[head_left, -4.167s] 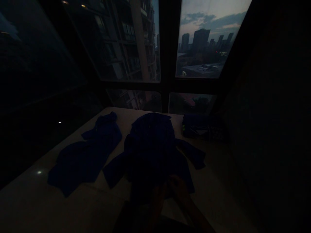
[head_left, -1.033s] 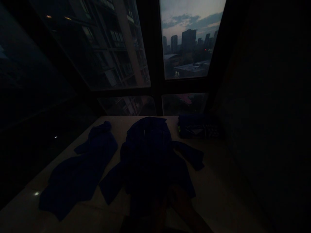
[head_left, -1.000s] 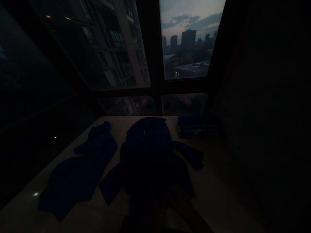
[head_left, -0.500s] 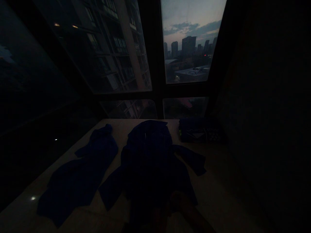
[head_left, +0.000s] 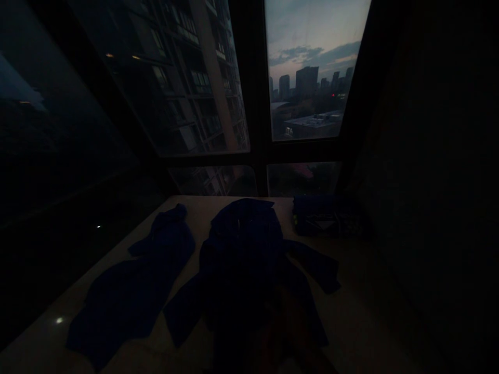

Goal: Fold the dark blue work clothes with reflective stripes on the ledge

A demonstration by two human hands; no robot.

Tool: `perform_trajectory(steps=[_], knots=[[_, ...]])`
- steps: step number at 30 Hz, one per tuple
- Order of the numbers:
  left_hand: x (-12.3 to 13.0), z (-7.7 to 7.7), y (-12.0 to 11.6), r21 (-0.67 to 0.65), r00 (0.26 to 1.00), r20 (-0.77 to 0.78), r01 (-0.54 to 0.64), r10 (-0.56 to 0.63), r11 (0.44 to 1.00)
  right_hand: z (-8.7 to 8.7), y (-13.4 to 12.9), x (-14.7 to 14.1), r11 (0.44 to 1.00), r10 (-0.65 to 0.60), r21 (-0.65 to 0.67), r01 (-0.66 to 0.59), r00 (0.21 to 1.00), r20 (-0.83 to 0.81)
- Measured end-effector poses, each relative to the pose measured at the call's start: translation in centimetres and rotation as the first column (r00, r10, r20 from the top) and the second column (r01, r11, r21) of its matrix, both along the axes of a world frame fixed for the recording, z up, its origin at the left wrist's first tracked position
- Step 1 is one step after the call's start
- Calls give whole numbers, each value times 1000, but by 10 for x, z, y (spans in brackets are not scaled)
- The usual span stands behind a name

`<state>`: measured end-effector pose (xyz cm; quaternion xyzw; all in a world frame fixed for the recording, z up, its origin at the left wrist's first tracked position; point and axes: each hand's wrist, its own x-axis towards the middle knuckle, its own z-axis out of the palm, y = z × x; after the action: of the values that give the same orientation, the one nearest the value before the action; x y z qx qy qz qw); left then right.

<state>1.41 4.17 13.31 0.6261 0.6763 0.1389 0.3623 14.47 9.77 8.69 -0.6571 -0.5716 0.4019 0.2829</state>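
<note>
In the head view a dark blue hooded or collared jacket (head_left: 245, 249) lies spread out, sleeves out to both sides, with a thin pale line near its top. Over its lower right part is my right hand (head_left: 290, 314), a dim reddish shape. Close beside it, lower and to the left, I faintly make out my left hand (head_left: 268, 335). Both are at the jacket's lower part, but darkness hides their fingers and anything in them. A second blue garment (head_left: 128, 291) lies to the left, apart from the jacket.
Both garments lie on a pale flat surface (head_left: 210, 205) below dark-framed windows (head_left: 259, 150). A dark folded bundle or bag with pale markings (head_left: 322, 223) sits at the back right. A dark wall (head_left: 429, 182) rises on the right. The light is very low.
The view has shifted slightly, so the scene sits a little lower and further right. My right hand has moved forward over the jacket. The garments keep their layout.
</note>
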Motion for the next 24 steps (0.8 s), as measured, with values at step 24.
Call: perform_trajectory(steps=[24], knots=[[-31,-43,51,22,974,-225,-29,33,999,-61,6,19,996,-87,-30,82,891,-445]])
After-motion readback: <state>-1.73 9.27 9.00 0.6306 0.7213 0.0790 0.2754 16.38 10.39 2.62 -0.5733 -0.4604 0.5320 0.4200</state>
